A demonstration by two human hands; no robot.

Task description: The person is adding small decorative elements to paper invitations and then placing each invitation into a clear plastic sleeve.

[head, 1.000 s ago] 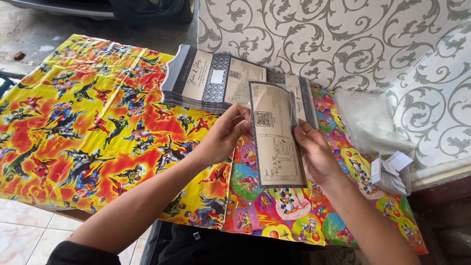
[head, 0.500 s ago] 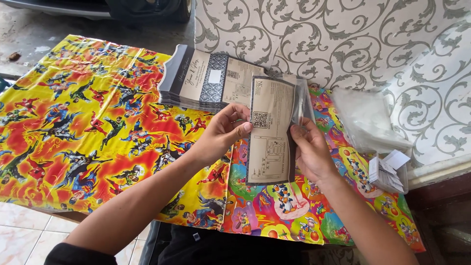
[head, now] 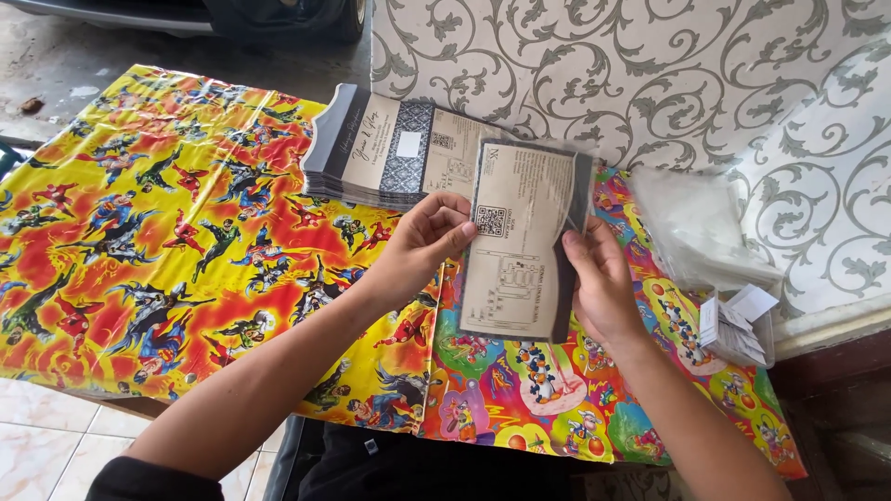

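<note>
Both my hands hold a beige folded card [head: 520,241] with dark edges and a printed square code, raised above the table. My left hand [head: 422,243] pinches its left edge near the code. My right hand [head: 599,283] grips its right edge, where a dark flap folds back. Behind the card lies a stack of similar cards [head: 390,148], fanned out flat on the colourful cartoon-printed covering [head: 167,241].
A pile of clear plastic sleeves [head: 696,227] lies at the right, by a small clear box of white slips [head: 738,325]. A grey-and-white swirl-patterned cloth [head: 650,74] covers the back. Tiled floor [head: 37,436] shows below the table's near edge.
The card has been lifted and tilted slightly rightward, and its right flap is now folding back under my right hand. Both hands have stayed on it.
</note>
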